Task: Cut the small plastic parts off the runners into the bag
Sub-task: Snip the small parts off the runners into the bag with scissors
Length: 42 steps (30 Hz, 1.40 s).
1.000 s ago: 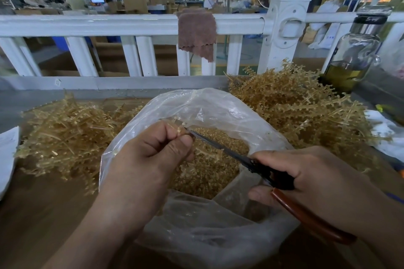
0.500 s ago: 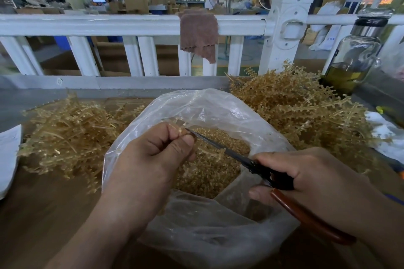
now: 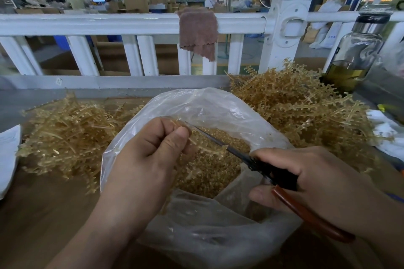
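Note:
My left hand [image 3: 148,159] pinches a thin amber runner [image 3: 203,147] between thumb and fingers over the open clear plastic bag [image 3: 214,107]. My right hand [image 3: 310,179] grips scissors [image 3: 258,161] with dark blades and a red-brown handle; the blade tips reach up to the runner by my left thumb. Cut amber parts [image 3: 209,172] fill the bottom of the bag. A pile of bare runners [image 3: 65,133] lies to the left, and a bigger pile of runners with parts [image 3: 295,105] lies behind the bag to the right.
A white railing [image 3: 109,24] with a brown cloth [image 3: 199,30] draped over it closes the far side. A glass bottle [image 3: 356,54] with yellow liquid stands far right. White sheets [image 3: 8,155] lie at the left edge. People work in the background.
Both hands stay over the bag in nearly the same pose. The runner in my left hand has shifted slightly against the blades.

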Available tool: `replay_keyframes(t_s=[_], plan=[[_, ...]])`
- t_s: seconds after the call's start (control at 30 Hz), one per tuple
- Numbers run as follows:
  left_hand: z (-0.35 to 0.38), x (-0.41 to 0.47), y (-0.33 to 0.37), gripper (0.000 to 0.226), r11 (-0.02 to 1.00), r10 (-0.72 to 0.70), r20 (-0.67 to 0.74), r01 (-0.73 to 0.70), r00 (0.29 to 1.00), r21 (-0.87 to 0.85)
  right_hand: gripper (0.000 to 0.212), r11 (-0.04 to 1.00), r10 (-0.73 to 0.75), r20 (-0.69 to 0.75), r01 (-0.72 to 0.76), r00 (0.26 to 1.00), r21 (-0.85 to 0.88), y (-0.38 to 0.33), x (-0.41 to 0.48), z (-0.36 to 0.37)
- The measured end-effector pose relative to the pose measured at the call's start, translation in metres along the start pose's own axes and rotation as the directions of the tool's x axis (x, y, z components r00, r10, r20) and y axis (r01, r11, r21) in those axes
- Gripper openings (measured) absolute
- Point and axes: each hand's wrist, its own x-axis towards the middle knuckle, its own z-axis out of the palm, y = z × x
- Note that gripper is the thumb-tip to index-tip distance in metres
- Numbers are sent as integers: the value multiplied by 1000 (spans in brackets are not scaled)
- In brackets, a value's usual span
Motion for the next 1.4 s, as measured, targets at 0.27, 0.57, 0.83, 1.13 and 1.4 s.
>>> replay_keyframes(t_s=[0.27,0.57,0.83,1.13,1.4], plan=[[0,-3,3,30,1000,15,-8,-15,1000,-7,52,999,21,13,-20,1000,-46,-3,-1,-2],[-2,-1,2,27,997,56,32,-55,998,-45,52,998,53,22,-52,998,-38,-3,-3,-5],[-2,-1,0,24,997,50,50,-46,997,-66,44,996,51,21,-50,998,-78,-6,-3,-3],[-2,3,-10,20,994,80,83,-74,993,-78,50,997,27,-10,-28,1000,-77,-5,-2,-1],[-2,3,-10,20,995,85,86,-81,993,-50,45,997,-5,-27,3,1000,-78,-4,0,0]])
